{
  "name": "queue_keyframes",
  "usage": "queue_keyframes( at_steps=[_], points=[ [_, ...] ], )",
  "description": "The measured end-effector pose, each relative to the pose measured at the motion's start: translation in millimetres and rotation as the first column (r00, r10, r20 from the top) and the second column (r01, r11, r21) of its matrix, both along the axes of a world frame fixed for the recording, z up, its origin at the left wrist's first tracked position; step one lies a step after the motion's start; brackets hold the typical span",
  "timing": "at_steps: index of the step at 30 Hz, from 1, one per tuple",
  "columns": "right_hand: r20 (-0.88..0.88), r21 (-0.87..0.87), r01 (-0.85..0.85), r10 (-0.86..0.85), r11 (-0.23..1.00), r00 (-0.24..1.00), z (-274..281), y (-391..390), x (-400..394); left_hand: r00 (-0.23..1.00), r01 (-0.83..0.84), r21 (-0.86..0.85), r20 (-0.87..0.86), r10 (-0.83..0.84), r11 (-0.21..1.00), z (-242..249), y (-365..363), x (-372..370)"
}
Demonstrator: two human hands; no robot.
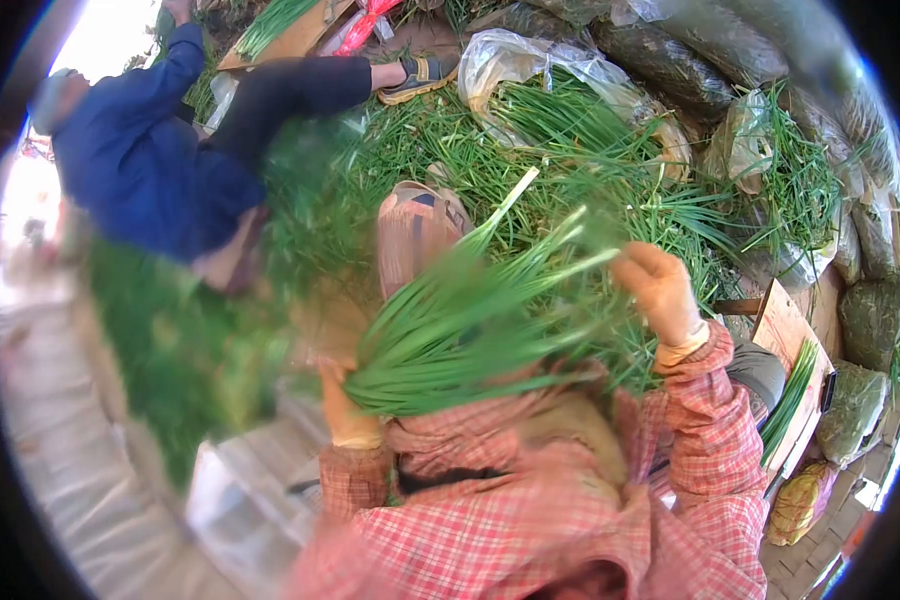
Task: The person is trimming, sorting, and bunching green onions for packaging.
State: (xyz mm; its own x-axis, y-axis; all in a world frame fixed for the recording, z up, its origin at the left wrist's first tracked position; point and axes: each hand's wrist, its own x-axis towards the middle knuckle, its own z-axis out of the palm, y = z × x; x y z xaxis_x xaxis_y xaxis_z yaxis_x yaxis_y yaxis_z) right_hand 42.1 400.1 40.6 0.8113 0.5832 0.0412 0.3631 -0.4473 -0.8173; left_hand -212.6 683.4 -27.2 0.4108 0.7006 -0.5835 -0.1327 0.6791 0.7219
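A loose bundle of long green stalks (460, 330) with pale ends lies across my lap, its pale ends toward the upper right. My left hand (345, 400), in an orange glove, is closed round the bundle's left part; its fingers are partly hidden by the stalks and blurred. My right hand (660, 290), gloved too, is raised at the right with its fingers bent together beside the pale stalk ends. What sits between those fingertips, if anything, is too blurred to make out.
A person in blue (150, 160) sits at the upper left, one leg stretched over the cut greens (410, 140). An open plastic bag (485, 65) of greens lies ahead. Filled bags (670, 65) are stacked behind it. A wooden board (782, 325) bearing stalks stands at the right.
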Motion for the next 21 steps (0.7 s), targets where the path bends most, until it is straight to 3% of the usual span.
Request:
queue_keyframes(
  at_steps=[2,4,6,7,8,9,11,12,13,14,16,18,21],
  points=[
    [0.016,0.032,0.178,-0.178,0.984,0.984,-6.3,-28.3,10.9,1.000,-0.005,0.029,0.004,0.005,1.000,-5.6,0.6,-3.9],
    [-0.312,-0.037,0.517,-0.501,0.855,0.807,13.8,-58.6,26.4,1.000,-0.012,0.037,-0.001,0.012,0.999,-7.8,-0.2,-5.2],
    [-0.362,0.093,0.638,-0.571,0.765,0.737,2.1,-109.9,45.0,1.000,-0.019,0.024,-0.022,0.020,1.000,-6.1,-1.8,-7.1],
    [0.071,-0.149,0.566,-0.562,0.811,0.824,-6.4,-120.8,48.0,0.991,0.082,0.205,-0.116,-0.059,0.975,-14.9,-0.9,-13.1],
    [0.463,-0.391,0.550,-0.359,0.738,0.810,-15.9,-129.4,49.1,0.968,0.197,0.369,-0.222,-0.120,0.909,-30.0,0.5,-22.5],
    [0.714,-0.571,0.595,-0.015,0.565,0.700,-19.9,-133.3,49.3,0.929,0.319,0.506,-0.333,-0.160,0.801,-38.0,1.5,-26.1],
    [0.711,-0.413,0.491,-0.065,0.767,0.701,-0.4,-94.7,34.5,0.991,0.107,0.144,-0.092,-0.094,0.984,-27.8,-0.2,-15.9],
    [0.698,-0.323,0.420,-0.086,0.848,0.711,10.2,-67.8,22.8,1.000,0.000,-0.070,-0.001,0.000,0.998,-21.2,-2.1,-11.5],
    [0.606,-0.276,0.304,-0.080,0.912,0.791,17.2,-45.0,12.9,1.000,0.020,-0.102,0.010,-0.019,0.995,-23.6,0.2,-12.0],
    [0.511,-0.204,0.195,-0.066,0.959,0.857,21.4,-20.6,4.8,0.998,0.059,-0.105,0.010,-0.058,0.993,-30.4,1.0,-15.5],
    [0.511,-0.223,0.082,0.045,0.971,0.858,2.7,34.7,-11.9,0.988,0.153,-0.058,-0.005,-0.154,0.986,-41.8,0.8,-24.9],
    [0.178,-0.463,-0.017,0.112,0.886,0.978,10.2,67.8,-14.8,0.966,0.256,0.006,-0.046,-0.256,0.967,-55.0,2.7,-36.5],
    [-0.089,-0.242,-0.044,0.023,0.969,0.996,-10.9,82.8,-12.2,0.954,0.292,0.027,-0.076,-0.290,0.956,-80.3,8.2,-45.8]
  ],
)
